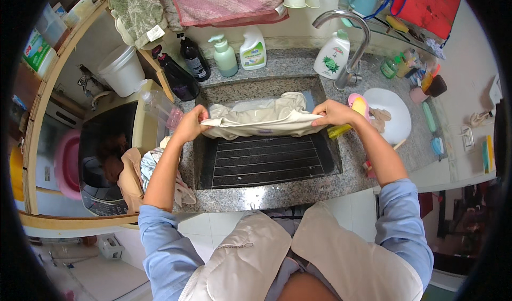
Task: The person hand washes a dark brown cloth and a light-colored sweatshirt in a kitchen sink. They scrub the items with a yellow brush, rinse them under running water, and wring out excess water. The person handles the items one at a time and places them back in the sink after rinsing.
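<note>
A wet cream-coloured cloth garment (pixel 260 127) is stretched across the granite laundry sink (pixel 256 84), its near edge pulled taut between my hands. My left hand (pixel 193 122) pinches one end of that edge near the sink's left rim. At the other end, the fingers of my right hand (pixel 331 114) grip the fabric by the right rim. Below the cloth shows the sink's dark washboard slope (pixel 268 159) with pale lines across it. The rest of the garment bunches in the sink's rear part, over what looks like a water-filled basin, mostly hidden.
A chrome faucet (pixel 354 41) rises behind the right rim, beside a white detergent bottle (pixel 332 57). Pump bottles (pixel 194 59) line the back left. A white washbowl (pixel 394 111) and a pink brush (pixel 359 105) lie right. Clothes (pixel 150 169) hang over the left counter by a washing machine (pixel 102 157).
</note>
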{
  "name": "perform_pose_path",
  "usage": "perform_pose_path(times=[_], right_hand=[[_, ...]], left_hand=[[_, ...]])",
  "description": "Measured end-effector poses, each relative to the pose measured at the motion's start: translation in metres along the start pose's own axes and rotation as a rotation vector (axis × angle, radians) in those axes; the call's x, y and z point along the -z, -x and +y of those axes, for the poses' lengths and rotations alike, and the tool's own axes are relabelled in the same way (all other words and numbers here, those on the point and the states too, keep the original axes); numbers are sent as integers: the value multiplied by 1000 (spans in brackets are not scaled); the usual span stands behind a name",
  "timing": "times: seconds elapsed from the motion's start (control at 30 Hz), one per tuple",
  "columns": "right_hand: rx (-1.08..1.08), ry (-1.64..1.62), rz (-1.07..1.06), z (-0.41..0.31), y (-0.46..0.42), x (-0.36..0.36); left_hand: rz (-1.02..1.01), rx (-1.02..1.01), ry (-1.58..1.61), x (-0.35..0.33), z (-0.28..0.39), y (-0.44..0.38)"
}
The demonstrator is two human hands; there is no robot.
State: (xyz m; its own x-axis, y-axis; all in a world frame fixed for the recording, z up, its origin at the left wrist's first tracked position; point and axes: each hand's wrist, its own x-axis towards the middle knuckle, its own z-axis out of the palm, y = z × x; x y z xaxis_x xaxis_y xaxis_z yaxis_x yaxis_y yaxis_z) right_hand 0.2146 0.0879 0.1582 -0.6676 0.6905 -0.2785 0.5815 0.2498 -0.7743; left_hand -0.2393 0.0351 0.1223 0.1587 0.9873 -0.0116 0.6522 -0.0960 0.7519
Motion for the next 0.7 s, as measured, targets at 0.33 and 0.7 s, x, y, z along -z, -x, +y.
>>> perform_pose_path(times=[0.33, 0.7], right_hand=[[57, 113, -48, 26, -18, -42], [36, 526, 187, -83, -15, 64]], left_hand=[[93, 175, -189, -25, -32, 21], [457, -203, -97, 66, 56, -28]])
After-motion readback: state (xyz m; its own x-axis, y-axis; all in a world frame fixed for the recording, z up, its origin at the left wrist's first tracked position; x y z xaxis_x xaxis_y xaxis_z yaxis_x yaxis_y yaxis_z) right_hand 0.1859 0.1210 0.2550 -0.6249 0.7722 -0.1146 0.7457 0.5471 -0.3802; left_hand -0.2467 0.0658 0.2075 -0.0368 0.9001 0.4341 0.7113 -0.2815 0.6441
